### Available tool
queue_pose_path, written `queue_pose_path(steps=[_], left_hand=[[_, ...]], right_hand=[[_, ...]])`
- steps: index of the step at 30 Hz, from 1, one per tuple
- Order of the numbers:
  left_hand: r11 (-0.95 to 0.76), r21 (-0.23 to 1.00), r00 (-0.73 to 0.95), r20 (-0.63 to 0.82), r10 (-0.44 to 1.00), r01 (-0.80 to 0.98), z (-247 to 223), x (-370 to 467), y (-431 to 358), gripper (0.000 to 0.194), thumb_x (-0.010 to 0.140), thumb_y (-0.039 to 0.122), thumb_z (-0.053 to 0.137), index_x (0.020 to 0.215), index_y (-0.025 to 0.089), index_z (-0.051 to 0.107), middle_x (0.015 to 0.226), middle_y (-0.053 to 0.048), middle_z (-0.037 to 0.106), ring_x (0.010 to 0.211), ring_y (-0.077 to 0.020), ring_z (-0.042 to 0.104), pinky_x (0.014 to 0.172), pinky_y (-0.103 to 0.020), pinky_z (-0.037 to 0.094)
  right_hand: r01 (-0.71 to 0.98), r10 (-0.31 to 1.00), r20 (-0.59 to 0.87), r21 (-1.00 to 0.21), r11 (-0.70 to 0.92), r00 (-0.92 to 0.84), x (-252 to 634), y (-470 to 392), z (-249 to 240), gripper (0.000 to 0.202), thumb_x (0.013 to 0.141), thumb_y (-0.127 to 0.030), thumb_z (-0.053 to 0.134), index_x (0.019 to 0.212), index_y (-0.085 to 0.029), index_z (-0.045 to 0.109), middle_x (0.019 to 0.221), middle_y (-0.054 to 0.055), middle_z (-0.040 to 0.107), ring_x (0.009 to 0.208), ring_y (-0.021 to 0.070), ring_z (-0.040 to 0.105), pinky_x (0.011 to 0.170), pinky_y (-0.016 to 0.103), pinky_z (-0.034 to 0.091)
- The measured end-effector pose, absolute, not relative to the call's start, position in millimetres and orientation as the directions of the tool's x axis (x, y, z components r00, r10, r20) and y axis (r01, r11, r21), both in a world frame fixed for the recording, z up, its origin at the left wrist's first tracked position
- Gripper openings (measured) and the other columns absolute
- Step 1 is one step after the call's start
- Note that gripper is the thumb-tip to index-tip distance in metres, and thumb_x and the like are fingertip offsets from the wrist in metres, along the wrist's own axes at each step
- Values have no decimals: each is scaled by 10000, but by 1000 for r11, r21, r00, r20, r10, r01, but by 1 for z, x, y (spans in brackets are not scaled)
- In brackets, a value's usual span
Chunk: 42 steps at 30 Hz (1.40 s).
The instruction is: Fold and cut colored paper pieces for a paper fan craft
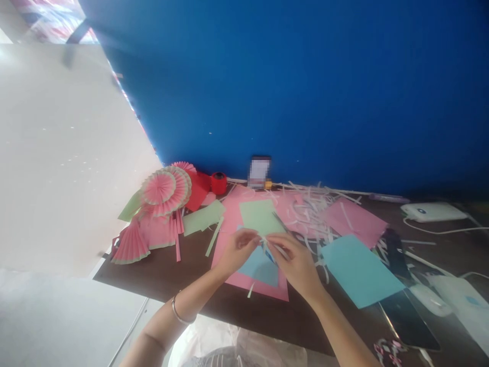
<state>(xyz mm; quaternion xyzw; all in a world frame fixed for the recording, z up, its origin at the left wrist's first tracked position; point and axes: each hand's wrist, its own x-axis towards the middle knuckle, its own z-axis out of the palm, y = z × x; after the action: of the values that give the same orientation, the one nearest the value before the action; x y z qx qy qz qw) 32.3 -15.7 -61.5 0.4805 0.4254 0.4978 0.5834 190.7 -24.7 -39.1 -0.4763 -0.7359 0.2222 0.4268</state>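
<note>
My left hand (240, 251) and my right hand (297, 261) meet over the middle of the table, fingertips pinched together. Between them is a small pale paper strip (263, 238), mostly covered by the fingers. A slim dark pointed piece (280, 222) sticks out above the right fingers, and a bit of blue (269, 253) shows beneath them. I cannot tell whether these belong to one tool in that hand. Below the hands lie a light blue sheet (260, 272) and a large pink sheet (280, 293). A pale green sheet (257, 216) lies just beyond the fingers.
Folded pink paper fans (158, 187) are piled at the left, near a red tape roll (219, 183). Paper strips (309, 216) litter the back right. A turquoise sheet (361, 270), a phone (408, 318) and a white mouse (431, 299) lie rightward. A blue wall (286, 92) rises behind.
</note>
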Motion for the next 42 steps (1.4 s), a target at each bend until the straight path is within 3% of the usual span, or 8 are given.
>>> queue_pose_path(steps=[5,8,13,21,31,37,42], left_hand=[[21,980,105,0,995,-196,-63,36,-19,274,732,252,661,930,171,488,799,-46,653,818,-155,631,768,-303,468],[14,986,66,-3,998,-166,-59,35,-19,270,724,245,662,917,175,488,800,-32,633,809,-144,617,744,-284,454],[158,940,118,-128,985,-304,-56,35,-18,266,700,254,687,865,168,496,782,-24,621,783,-128,599,711,-252,428],[102,912,60,-85,995,-397,-58,36,-16,271,662,269,722,765,157,497,693,-6,598,689,-116,586,658,-240,438],[-244,962,-47,240,970,-121,-61,31,-17,140,753,167,583,721,175,447,761,-27,606,750,-128,605,720,-284,494],[-556,781,45,569,821,282,-64,21,-13,156,767,77,494,647,175,488,803,-52,632,793,-141,611,719,-277,503],[-597,724,90,608,789,345,-69,18,-17,148,765,56,490,711,173,563,914,-78,677,866,-160,644,765,-288,521]], right_hand=[[470,914,374,-786,402,-156,186,-25,-38,127,832,-291,545,858,-217,645,861,53,675,786,182,651,659,277,555],[441,925,346,-814,379,-157,184,-24,-38,123,826,-288,553,862,-216,646,851,49,677,780,177,651,664,270,552],[376,933,329,-854,360,-144,183,-24,-41,110,827,-267,550,863,-216,641,860,44,663,801,167,639,689,259,544],[401,930,336,-839,368,-152,178,-26,-45,118,834,-271,538,903,-212,613,911,51,624,810,157,616,657,249,531],[616,847,471,-599,511,-244,182,-23,-35,99,857,-256,506,829,-205,586,775,30,624,706,145,597,632,248,479],[655,843,409,-537,532,-349,183,-21,-19,168,876,-258,466,793,-206,602,754,21,614,664,138,582,620,253,458],[663,842,388,-523,535,-374,180,-21,-12,162,875,-246,462,796,-208,598,768,19,614,644,129,573,595,249,460]])
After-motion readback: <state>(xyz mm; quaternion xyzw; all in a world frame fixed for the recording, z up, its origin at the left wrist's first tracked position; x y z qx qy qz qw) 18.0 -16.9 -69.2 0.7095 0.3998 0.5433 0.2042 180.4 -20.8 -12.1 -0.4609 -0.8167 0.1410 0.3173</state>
